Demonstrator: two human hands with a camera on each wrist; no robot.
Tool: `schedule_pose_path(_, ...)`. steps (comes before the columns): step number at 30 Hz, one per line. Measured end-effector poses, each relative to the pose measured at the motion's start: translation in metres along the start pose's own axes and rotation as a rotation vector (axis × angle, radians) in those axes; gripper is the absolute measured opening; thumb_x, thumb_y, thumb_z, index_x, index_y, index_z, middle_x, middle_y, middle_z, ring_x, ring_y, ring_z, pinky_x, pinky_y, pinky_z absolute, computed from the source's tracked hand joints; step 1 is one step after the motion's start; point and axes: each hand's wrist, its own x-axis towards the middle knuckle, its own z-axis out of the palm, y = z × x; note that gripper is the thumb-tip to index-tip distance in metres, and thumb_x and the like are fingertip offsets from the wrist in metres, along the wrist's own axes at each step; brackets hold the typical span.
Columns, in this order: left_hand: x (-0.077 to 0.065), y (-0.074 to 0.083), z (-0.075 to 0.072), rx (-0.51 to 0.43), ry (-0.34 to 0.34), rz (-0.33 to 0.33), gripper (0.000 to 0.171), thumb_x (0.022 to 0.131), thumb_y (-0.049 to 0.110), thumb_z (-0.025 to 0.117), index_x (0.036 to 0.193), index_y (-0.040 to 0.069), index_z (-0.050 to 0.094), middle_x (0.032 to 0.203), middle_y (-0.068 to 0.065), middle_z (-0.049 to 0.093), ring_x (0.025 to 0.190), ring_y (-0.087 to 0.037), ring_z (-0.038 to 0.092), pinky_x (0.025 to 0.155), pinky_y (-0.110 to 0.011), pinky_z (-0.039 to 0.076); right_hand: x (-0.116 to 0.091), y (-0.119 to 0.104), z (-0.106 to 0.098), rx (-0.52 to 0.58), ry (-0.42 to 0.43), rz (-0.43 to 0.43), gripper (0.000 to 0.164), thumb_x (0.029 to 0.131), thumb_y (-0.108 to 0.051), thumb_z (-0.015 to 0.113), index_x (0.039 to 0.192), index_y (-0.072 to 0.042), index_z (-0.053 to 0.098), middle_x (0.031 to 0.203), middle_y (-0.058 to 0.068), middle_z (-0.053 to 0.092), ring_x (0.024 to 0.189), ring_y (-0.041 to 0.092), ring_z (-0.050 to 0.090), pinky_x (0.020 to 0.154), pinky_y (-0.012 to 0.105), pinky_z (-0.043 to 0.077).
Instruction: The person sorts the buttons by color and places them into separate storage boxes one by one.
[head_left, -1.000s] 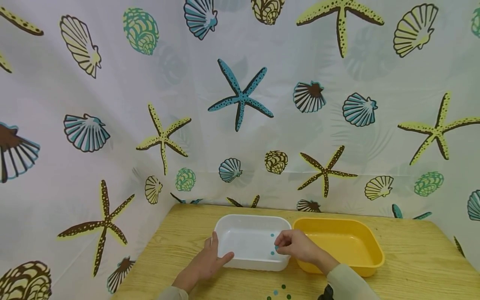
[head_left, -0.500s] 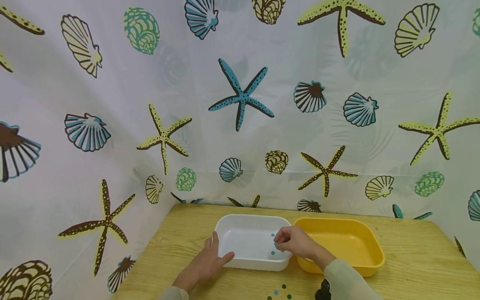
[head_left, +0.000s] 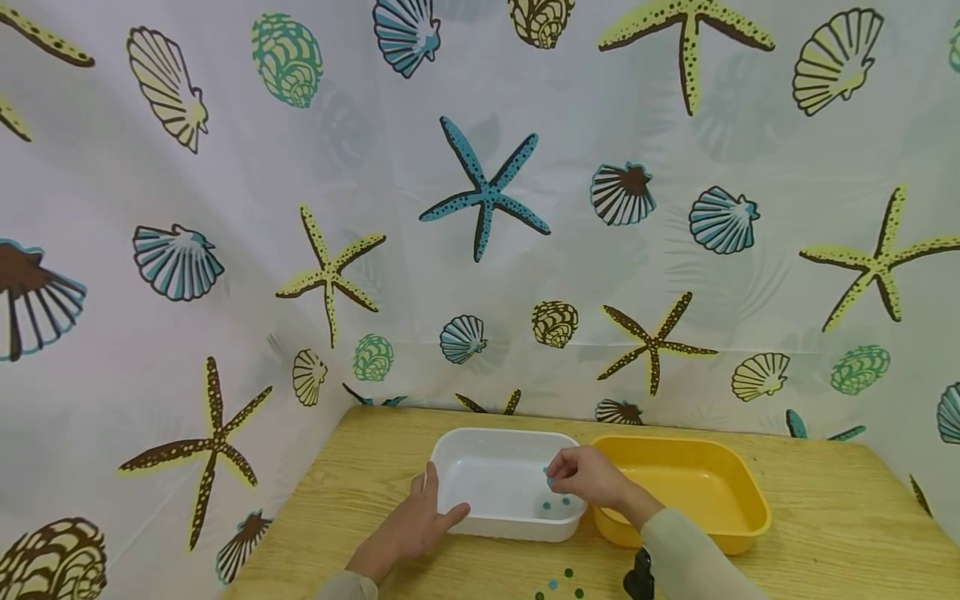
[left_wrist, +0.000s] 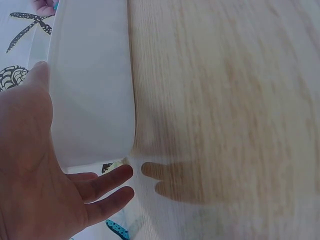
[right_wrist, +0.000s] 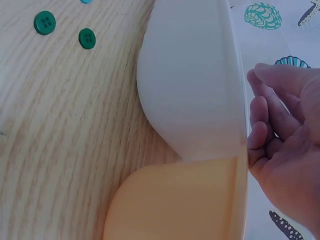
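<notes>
A white plastic tray (head_left: 487, 487) stands on the table with several blue buttons (head_left: 547, 505) at its right end. My left hand (head_left: 416, 521) rests at the tray's front left corner, thumb by the front rim and straight fingers along the side. The left wrist view shows that hand (left_wrist: 40, 150) with its fingers spread apart. Over the tray's right end, my right hand (head_left: 592, 477) pinches a small blue button (head_left: 551, 482) between thumb and fingertips. In the right wrist view the fingers of the right hand (right_wrist: 285, 115) hide the button.
A yellow tray (head_left: 757, 517) stands against the white tray's right side. Several green buttons (right_wrist: 45, 22) and a blue one (head_left: 553, 585) lie on the wooden table (head_left: 825, 533) in front. A shell-and-starfish curtain (head_left: 495, 275) hangs behind and beside the table.
My right hand has moved slightly back and left over the white tray, still pinching the blue button. Another blue button in the tray has come into sight below it. The left hand stays put.
</notes>
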Motion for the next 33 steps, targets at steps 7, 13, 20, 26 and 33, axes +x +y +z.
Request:
schedule_pose_path(7, -0.001, -0.001, -0.001, -0.002, 0.001, 0.005, 0.101, 0.091, 0.060, 0.047, 0.145, -0.013, 0.004, 0.141, -0.034, 0.023, 0.109, -0.038, 0.053, 0.091, -0.052, 0.043, 0.005, 0.000, 0.000, -0.033, 0.012, 0.031, 0.007, 0.085, -0.003, 0.068, 0.092, -0.003, 0.066, 0.081, 0.001, 0.062, 0.074, 0.016, 0.056, 0.071, 0.030, 0.050)
schedule_pose_path(13, 0.000, -0.002, 0.000, -0.003, 0.001, 0.010, 0.101, 0.091, 0.060, 0.048, 0.145, -0.014, 0.004, 0.140, -0.034, 0.024, 0.105, -0.036, 0.055, 0.089, -0.051, 0.044, 0.008, -0.001, 0.000, -0.050, 0.016, 0.036, 0.009, 0.086, -0.004, 0.067, 0.094, 0.000, 0.066, 0.080, 0.001, 0.061, 0.073, 0.016, 0.055, 0.070, 0.030, 0.049)
schedule_pose_path(20, 0.001, -0.002, 0.000, 0.008, 0.005, 0.013, 0.101, 0.091, 0.060, 0.048, 0.145, -0.014, 0.004, 0.140, -0.034, 0.025, 0.103, -0.033, 0.055, 0.089, -0.049, 0.045, 0.011, -0.001, 0.000, -0.056, 0.031, 0.075, 0.009, 0.087, -0.005, 0.067, 0.095, -0.002, 0.066, 0.080, 0.001, 0.061, 0.074, 0.016, 0.054, 0.070, 0.030, 0.049)
schedule_pose_path(26, 0.002, -0.002, 0.001, 0.015, 0.002, -0.001, 0.102, 0.090, 0.061, 0.048, 0.146, -0.013, 0.004, 0.141, -0.033, 0.024, 0.104, -0.034, 0.055, 0.090, -0.050, 0.044, 0.013, -0.001, 0.000, -0.068, 0.047, 0.079, 0.009, 0.086, -0.004, 0.068, 0.095, -0.002, 0.066, 0.080, 0.000, 0.061, 0.074, 0.016, 0.054, 0.071, 0.030, 0.049)
schedule_pose_path(33, 0.001, -0.001, 0.000, 0.015, 0.004, 0.002, 0.102, 0.090, 0.060, 0.049, 0.145, -0.014, 0.004, 0.140, -0.033, 0.025, 0.103, -0.034, 0.056, 0.089, -0.049, 0.045, 0.015, -0.002, 0.001, -0.088, 0.054, 0.085, 0.008, 0.086, -0.006, 0.068, 0.094, -0.004, 0.067, 0.080, 0.000, 0.060, 0.073, 0.016, 0.054, 0.069, 0.030, 0.048)
